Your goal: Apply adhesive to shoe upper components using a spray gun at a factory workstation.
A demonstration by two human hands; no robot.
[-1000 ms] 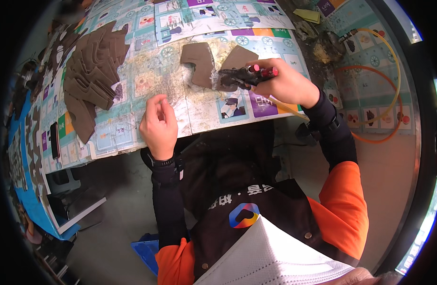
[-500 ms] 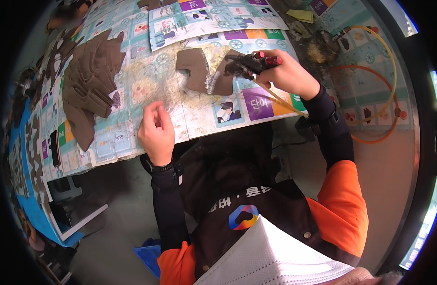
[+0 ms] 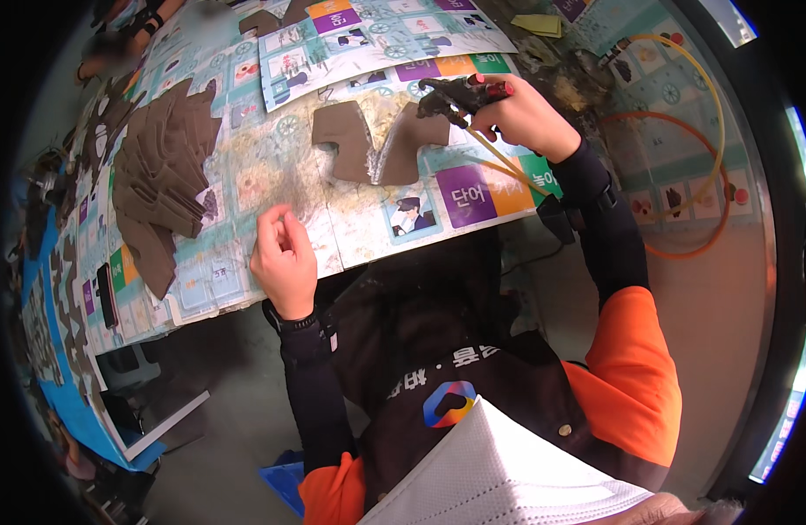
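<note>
In my right hand point(image 3: 525, 118) is a dark spray gun point(image 3: 448, 101) with red knobs, its grip wrapped by my fingers. The gun's nozzle end is over the far edge of the right part of a brown sheet piece point(image 3: 342, 144). That piece lies flat, with a V-shaped gap and whitish residue along the gap's inner edges. Whether it is one piece or two side by side, I cannot tell. My left hand point(image 3: 285, 262) rests near the table's front edge, fingers loosely curled together, with nothing seen in them.
Overlapping brown pieces point(image 3: 162, 166) are fanned out on the left of the table point(image 3: 350, 236). A phone point(image 3: 105, 296) lies at the left edge. A printed sheet point(image 3: 368, 52) covers the far middle. Yellow and orange hoses point(image 3: 722, 131) loop at right. Another person's hands point(image 3: 105, 61) show at far left.
The spray gun has moved toward the far edge of the brown piece, uncovering more of its right part and the whitish inner edge. My left hand stays loosely curled. The view has shifted slightly.
</note>
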